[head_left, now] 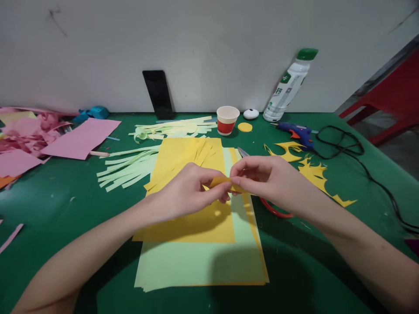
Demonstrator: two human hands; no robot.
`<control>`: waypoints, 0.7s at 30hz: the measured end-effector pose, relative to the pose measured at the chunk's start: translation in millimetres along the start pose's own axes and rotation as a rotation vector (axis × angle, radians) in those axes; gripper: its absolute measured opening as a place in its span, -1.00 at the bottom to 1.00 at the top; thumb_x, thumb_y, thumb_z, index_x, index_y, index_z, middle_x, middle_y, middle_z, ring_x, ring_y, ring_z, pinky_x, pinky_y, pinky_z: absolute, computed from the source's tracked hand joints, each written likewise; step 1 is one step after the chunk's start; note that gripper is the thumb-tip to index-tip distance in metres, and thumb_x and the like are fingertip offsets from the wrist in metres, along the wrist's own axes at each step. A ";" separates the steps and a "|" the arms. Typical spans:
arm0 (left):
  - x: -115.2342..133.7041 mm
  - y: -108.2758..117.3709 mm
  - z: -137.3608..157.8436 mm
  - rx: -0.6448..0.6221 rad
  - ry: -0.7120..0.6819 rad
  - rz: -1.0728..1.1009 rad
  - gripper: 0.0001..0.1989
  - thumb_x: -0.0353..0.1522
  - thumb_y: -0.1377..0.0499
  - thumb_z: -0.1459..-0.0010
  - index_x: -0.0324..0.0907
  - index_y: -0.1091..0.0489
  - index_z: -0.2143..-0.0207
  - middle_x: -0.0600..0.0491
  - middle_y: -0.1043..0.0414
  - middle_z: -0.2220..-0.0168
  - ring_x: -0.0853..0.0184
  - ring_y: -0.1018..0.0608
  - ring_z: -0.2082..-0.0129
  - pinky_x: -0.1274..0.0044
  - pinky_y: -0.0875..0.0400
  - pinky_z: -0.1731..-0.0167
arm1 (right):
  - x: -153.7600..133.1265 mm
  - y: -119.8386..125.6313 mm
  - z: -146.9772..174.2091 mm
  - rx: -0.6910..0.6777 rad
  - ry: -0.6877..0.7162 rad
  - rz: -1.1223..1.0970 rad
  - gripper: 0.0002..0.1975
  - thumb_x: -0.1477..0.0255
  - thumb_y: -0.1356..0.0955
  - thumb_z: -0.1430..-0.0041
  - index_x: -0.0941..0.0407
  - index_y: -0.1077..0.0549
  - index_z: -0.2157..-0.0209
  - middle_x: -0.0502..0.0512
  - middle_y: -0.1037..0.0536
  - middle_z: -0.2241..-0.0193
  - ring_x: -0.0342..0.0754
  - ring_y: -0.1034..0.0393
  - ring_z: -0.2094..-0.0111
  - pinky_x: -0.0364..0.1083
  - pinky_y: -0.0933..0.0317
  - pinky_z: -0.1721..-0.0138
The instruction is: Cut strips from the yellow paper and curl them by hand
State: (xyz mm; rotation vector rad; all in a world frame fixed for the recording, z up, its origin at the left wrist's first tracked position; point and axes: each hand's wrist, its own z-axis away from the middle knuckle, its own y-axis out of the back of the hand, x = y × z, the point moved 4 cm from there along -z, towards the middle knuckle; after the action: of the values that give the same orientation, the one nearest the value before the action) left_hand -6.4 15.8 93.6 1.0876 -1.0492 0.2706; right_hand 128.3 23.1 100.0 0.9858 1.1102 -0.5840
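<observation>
Both hands meet above the stacked sheets, pinching one small piece of yellow paper (218, 180) between them. My left hand (196, 187) is closed on its left part, with thumb and forefinger pressed together. At its right end, the fingertips of my right hand (262, 174) grip it. Below lies a yellow sheet (183, 229), resting on pale green sheets (196, 266); thin yellow strips (199, 152) lie on its upper part. Scissors with a red handle (275, 210) lie partly hidden under my right hand.
A paper cup (226, 122), a yellow paper disc (245, 127) and a leaning bottle (288, 89) stand or lie at the back. A glue gun (296, 133) with its cord lies right, beside yellow scraps (316, 174). Fringed green paper (131, 168) and pink paper (81, 139) lie left.
</observation>
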 end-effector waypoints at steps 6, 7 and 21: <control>0.3 -2.4 -0.9 0.014 -0.165 -0.107 -0.66 -0.34 0.08 -0.21 -0.25 -0.36 0.53 0.11 -0.43 0.59 0.50 -0.44 0.60 0.66 -0.30 0.53 | 5.2 -0.6 -1.5 -0.004 -0.024 -0.040 -0.92 0.43 -0.30 0.01 0.10 -0.32 0.53 -0.03 -0.42 0.53 -0.15 -0.40 0.49 -0.14 -0.33 0.40; 0.7 -1.4 -0.4 0.022 -0.173 -0.098 -0.67 -0.36 0.08 -0.21 -0.26 -0.33 0.54 0.11 -0.42 0.59 0.51 -0.44 0.59 0.66 -0.31 0.50 | 5.7 0.1 -1.2 0.001 -0.035 -0.048 -0.92 0.43 -0.30 0.01 0.10 -0.31 0.53 -0.04 -0.41 0.53 -0.15 -0.40 0.49 -0.14 -0.34 0.40; -13.3 28.0 -3.1 0.169 0.023 0.462 -0.73 -0.34 -0.06 -0.12 -0.26 -0.28 0.61 0.13 -0.38 0.63 0.45 -0.50 0.59 0.63 -0.39 0.51 | 3.4 6.4 1.1 -0.010 -0.150 -0.238 -0.88 0.48 -0.28 -0.02 0.10 -0.30 0.57 -0.11 -0.30 0.58 -0.24 -0.36 0.60 -0.23 -0.29 0.54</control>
State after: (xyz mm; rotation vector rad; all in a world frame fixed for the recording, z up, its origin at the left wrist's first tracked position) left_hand -29.6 35.8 99.3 0.9769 -1.2669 0.7509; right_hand 135.3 25.4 99.3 0.7921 1.1016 -0.8302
